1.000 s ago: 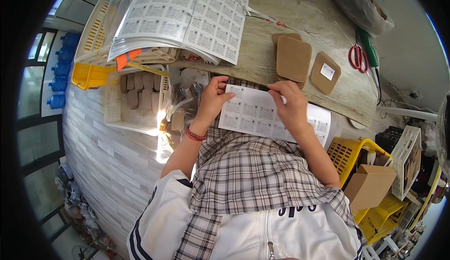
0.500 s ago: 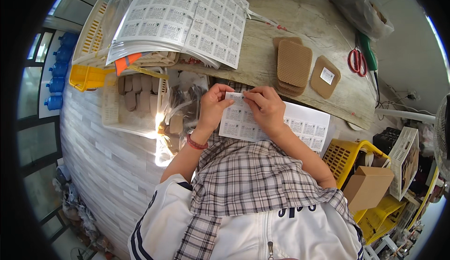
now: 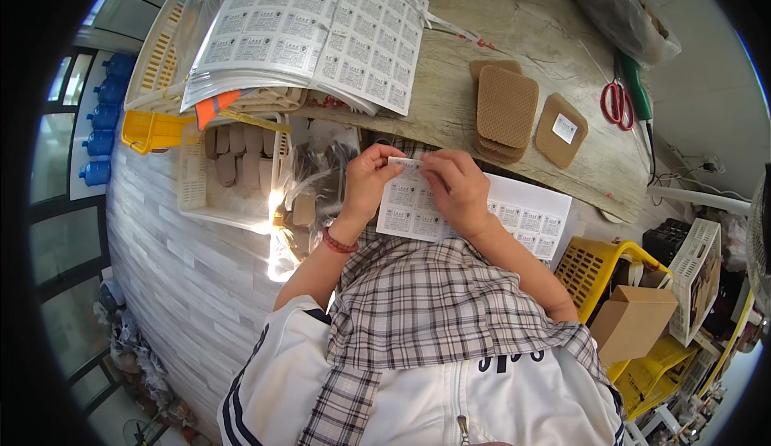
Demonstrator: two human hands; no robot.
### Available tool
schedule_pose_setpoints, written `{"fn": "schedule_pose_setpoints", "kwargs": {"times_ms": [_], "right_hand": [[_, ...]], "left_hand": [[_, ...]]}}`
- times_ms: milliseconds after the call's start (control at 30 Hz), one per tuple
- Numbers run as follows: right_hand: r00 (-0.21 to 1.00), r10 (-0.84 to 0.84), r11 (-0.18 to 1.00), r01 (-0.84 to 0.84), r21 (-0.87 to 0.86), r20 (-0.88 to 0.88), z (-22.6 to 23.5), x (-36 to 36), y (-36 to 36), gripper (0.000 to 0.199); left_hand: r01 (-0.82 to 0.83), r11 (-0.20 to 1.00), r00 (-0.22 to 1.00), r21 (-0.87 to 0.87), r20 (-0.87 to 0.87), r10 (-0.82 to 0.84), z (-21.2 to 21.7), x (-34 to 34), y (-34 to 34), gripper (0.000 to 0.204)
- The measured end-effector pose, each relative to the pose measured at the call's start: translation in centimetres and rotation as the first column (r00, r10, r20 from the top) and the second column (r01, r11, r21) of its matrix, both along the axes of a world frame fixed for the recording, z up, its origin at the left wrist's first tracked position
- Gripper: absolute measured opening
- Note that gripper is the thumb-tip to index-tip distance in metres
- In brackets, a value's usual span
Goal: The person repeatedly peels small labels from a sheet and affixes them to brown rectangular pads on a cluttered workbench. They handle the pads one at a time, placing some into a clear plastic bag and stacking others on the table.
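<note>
Above my lap I hold a white sheet of printed labels (image 3: 407, 219) by its far edge. My left hand (image 3: 370, 182) pinches its upper left corner between thumb and fingers. Curled over the sheet's upper right part, my right hand (image 3: 458, 189) has thumb and fingertips pressed together at the top row of labels; whether a label is between them is hidden. Another label sheet (image 3: 526, 213) extends from under my right wrist. On the table beyond lie a stack of brown textured pads (image 3: 506, 110) and a single pad (image 3: 556, 142) bearing a white label (image 3: 564, 129).
A thick pile of label sheets (image 3: 321, 32) overhangs the table (image 3: 450, 68) edge at far left. Red-handled scissors (image 3: 617, 106) and a green-handled tool (image 3: 632, 84) lie at right. A white crate of pads (image 3: 189, 181) stands left; a yellow basket (image 3: 580, 268) and cardboard box (image 3: 634, 323) stand right.
My right fingers have shifted slightly at the sheet's top edge. The table things appear a little further right. My left hand keeps its pinch.
</note>
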State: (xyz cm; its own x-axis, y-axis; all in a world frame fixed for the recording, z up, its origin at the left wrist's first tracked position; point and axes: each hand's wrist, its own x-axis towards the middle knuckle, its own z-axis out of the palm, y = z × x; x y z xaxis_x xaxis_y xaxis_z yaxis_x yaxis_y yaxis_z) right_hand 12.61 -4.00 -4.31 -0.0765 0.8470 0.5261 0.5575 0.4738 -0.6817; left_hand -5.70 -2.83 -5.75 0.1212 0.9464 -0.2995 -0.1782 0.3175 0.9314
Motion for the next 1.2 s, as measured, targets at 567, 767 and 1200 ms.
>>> {"fn": "schedule_pose_setpoints", "kwargs": {"times_ms": [567, 767, 1200], "right_hand": [[1.000, 0.004, 0.997, -0.005, -0.076, -0.014, -0.6, 0.2, -0.1, 0.017], [0.990, 0.007, 0.995, -0.021, 0.098, 0.143, -0.4, 0.0, 0.1, 0.020], [0.998, 0.029, 0.969, -0.015, -0.248, 0.051, -0.5, 0.2, -0.6, 0.014]], "left_hand": [[0.118, 0.962, 0.906, 0.246, -0.423, -0.003, 1.4, 1.3, -0.1, 0.007], [0.133, 0.982, 0.902, 0.137, -0.428, -0.063, 1.7, 1.1, 0.1, 0.007], [0.222, 0.962, 0.912, 0.157, -0.383, -0.147, 0.9, 0.5, 0.4, 0.008]]}}
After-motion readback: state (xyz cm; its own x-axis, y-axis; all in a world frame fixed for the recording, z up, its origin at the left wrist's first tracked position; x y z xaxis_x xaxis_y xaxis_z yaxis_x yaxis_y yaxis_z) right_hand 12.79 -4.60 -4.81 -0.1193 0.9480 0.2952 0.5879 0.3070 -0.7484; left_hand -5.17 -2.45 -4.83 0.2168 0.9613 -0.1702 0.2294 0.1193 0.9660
